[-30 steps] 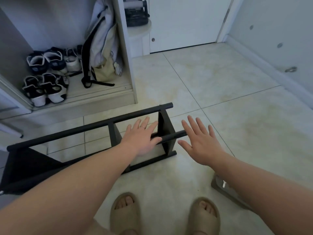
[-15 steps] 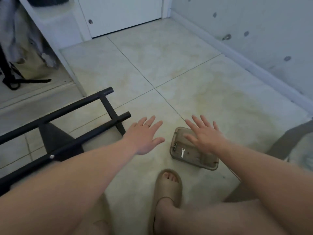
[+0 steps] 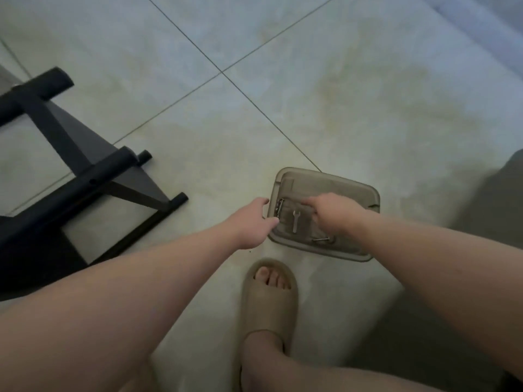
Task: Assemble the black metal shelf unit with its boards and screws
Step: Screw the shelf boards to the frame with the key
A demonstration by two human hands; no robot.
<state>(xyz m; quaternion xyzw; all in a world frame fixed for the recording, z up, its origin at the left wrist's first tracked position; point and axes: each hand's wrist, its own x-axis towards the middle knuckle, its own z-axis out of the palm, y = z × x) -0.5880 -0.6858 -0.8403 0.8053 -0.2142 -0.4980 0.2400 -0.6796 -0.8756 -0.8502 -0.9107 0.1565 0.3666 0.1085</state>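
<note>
Black metal shelf unit (image 3: 70,176): lies on its side on the tiled floor (image 3: 339,94), well apart from both hands, out to the left of the left fingers (image 3: 263,201).

Head view, findings:
- The frame's tubes and cross-pieces are joined, and a dark panel sits between them. One tube shows what appears to be an unfilled hole.
- A translucent plastic tray (image 3: 353,193) lies on the floor directly under the hands. In it are a small spanner (image 3: 295,220), between the two sets of fingers, and loose screws (image 3: 321,239); one is beneath the right wrist, others are just right of the left fingertips.
- Left hand (image 3: 252,222): fingers part-curled, with the thumb at the tray's near-left rim. I cannot tell whether it grips the rim.
- Right hand (image 3: 331,213): fingers (image 3: 310,200) bunched and pointing down into the tray. The hand is blurred, so I cannot tell whether anything is pinched.
- A beige slipper (image 3: 268,295) stands just behind the tray, on the near side of the fingers.

Progress, as judged: the unit is partly built. With fasteners and the spanner unused in the tray, screwing remains, and the step in hand appears to be fetching hardware.

Change from half a second ago: both hands were spread flat, the left one clear of the tray. Both have now drawn in and lowered to it.
</note>
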